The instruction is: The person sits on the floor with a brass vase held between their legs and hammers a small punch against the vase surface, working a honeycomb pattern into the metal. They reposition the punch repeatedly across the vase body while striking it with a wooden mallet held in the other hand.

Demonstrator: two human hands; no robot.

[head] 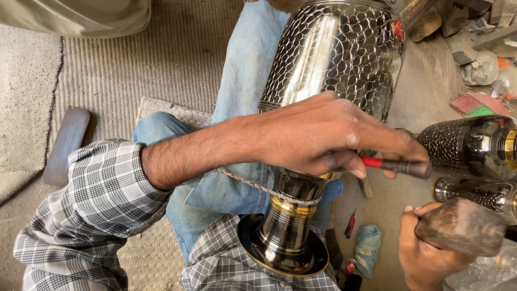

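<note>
Blackened metal vase (328, 59) lies across the lap, long axis running away. Left hand (323, 137) pinches a red-banded punch (398, 166) rightward; right hand (425, 253), just below, grips a mallet (463, 226).

Ribbed mat (134, 59), dark block (65, 144), wood scraps (425, 21)

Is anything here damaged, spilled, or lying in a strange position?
Nothing looks damaged or spilled. The big engraved metal vase lies tilted across the person's lap, a cord around its neck. Scraps clutter the floor's top right corner.
</note>
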